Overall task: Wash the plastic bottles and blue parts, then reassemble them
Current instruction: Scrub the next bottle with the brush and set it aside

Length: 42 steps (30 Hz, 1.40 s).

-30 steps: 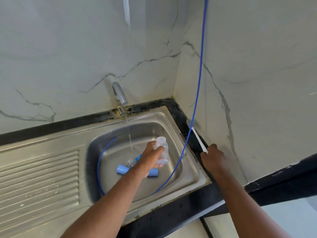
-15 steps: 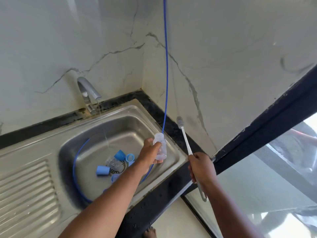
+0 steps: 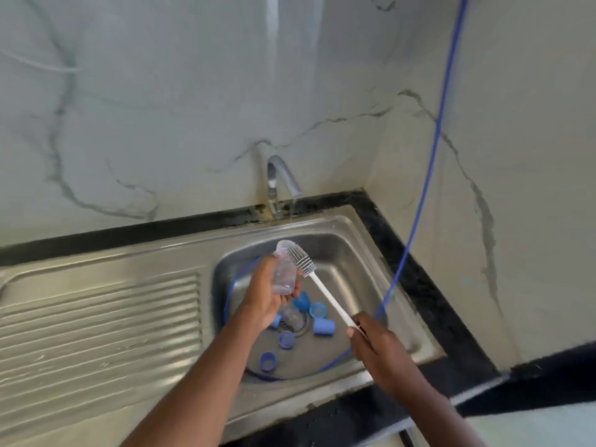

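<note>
A clear bottle (image 3: 283, 275) is gripped, tilted, by the left hand (image 3: 266, 296) over the sink (image 3: 353, 253). A brush (image 3: 325, 293) is clenched by the right hand (image 3: 371, 338) (bristles beside the bottle's mouth).

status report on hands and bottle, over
Left hand grips clear plastic bottle over sink. Right hand grips bottle brush, bristles beside bottle's neck. Blue parts lie round the drain; blue hose loops round basin, tap running.
</note>
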{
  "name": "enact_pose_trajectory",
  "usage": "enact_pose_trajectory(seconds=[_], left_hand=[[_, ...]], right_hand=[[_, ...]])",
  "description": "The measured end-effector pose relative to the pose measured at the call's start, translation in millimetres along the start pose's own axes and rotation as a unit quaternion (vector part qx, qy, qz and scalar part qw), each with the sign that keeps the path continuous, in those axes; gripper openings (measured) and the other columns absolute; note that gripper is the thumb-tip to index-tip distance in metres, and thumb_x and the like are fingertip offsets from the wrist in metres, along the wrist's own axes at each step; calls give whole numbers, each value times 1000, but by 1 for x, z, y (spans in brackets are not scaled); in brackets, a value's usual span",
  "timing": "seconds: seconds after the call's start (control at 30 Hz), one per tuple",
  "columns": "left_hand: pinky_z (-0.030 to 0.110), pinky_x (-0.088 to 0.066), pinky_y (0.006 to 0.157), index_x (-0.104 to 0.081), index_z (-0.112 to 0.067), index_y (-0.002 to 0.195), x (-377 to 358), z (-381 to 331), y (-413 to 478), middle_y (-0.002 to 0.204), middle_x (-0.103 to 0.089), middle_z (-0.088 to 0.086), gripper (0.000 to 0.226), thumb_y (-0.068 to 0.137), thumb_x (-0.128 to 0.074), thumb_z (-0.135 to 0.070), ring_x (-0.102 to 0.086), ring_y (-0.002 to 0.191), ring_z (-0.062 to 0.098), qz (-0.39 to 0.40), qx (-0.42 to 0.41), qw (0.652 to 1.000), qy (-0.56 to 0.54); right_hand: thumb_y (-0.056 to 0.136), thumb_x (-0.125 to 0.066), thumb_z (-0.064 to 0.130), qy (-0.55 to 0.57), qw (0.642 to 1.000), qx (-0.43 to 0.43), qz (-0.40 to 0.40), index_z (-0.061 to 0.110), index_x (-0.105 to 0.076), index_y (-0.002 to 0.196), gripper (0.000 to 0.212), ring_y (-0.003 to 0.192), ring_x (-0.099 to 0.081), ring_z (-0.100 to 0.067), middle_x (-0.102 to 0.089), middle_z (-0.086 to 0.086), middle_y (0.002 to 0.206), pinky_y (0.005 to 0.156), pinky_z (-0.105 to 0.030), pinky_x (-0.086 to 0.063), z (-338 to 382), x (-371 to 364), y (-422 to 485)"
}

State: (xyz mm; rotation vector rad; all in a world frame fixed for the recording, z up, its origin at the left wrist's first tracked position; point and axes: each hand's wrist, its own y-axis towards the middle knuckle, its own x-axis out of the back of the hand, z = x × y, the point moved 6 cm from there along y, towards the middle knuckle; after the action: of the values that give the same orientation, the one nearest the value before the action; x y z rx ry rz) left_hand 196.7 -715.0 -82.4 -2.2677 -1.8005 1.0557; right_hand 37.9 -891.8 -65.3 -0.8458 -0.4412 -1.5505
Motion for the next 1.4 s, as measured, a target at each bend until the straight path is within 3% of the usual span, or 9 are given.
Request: enact_pose_trajectory(seconds=[0.07, 0.17, 0.37, 0.53, 0.67, 0.8, 0.93, 1.17, 1.4], left_hand=[[28, -48, 50, -66, -9, 106, 19, -13, 0, 78, -65, 12, 65, 102, -32, -64, -57, 56, 20, -36, -7, 999, -30], [30, -48, 53, -67, -8, 103, 41, -27, -7, 80, -65, 18, 84, 96, -15, -74, -58, 56, 24, -74, -32, 997, 0], [32, -51, 63, -64, -13, 117, 66, -44, -25, 85, -72, 13, 95, 77, -15, -84, -64, 64, 23, -131, -90, 987, 25], [29, -39, 62, -67, -17, 98, 63, -50, -39, 91, -57, 22, 88, 91, -1, -76, -51, 66, 22, -121, -103, 986, 50], [30, -45, 62, -65, -15, 118, 65, -46, -38, 93, -65, 19, 100, 78, -5, -84, -58, 67, 23, -135, -93, 985, 58], [30, -48, 63, -64, -15, 117, 60, -43, -38, 86, -68, 12, 99, 75, -6, -85, -60, 69, 22, -135, -89, 986, 49], [33, -51, 66, -62, -14, 125, 57, -44, -36, 96, -68, 15, 107, 71, -6, -87, -62, 74, 22, -127, -82, 987, 48], [35, -51, 66, -64, -19, 121, 54, -44, -35, 105, -72, 17, 99, 73, -10, -88, -64, 73, 25, -137, -71, 988, 14], [36, -51, 66, -63, -14, 120, 55, -43, -30, 98, -66, 17, 75, 98, -19, -70, -60, 72, 22, -117, -52, 992, -10]], right_hand=[[103, -47, 43, -27, 998, 41, 36, 41, -41, 94, 11, 62, -55, -8, -59, 12, 67, 61, -29, -43, 13, -7, 13], [103, -46, 45, -58, 994, 77, 53, 40, -37, 94, 13, 65, -54, -20, -51, 4, 61, 67, -39, -44, 28, -11, 38], [104, -37, 49, -144, 970, 160, 113, 47, -22, 95, 17, 64, -55, -18, -53, 4, 65, 66, -40, -45, 53, -23, 57], [104, -36, 48, -151, 970, 162, 99, 35, -34, 101, 14, 61, -55, -21, -50, 3, 60, 63, -40, -46, 52, -15, 65], [104, -35, 48, -169, 963, 186, 96, 39, -30, 101, 11, 56, -45, -14, -45, 7, 56, 61, -38, -42, 51, -12, 63], [101, -29, 54, -182, 955, 205, 115, 40, -31, 98, 15, 52, -45, -12, -45, 6, 56, 58, -37, -43, 51, -11, 60], [102, -29, 54, -182, 958, 200, 95, 35, -36, 103, 20, 52, -47, -13, -46, 4, 56, 55, -34, -40, 49, -6, 64], [102, -34, 50, -166, 967, 178, 78, 33, -34, 97, 18, 52, -46, -14, -44, 3, 56, 56, -38, -41, 47, 1, 69], [103, -38, 46, -161, 969, 177, 59, 32, -37, 98, 15, 50, -43, -12, -44, 4, 55, 57, -38, -41, 46, 4, 72]])
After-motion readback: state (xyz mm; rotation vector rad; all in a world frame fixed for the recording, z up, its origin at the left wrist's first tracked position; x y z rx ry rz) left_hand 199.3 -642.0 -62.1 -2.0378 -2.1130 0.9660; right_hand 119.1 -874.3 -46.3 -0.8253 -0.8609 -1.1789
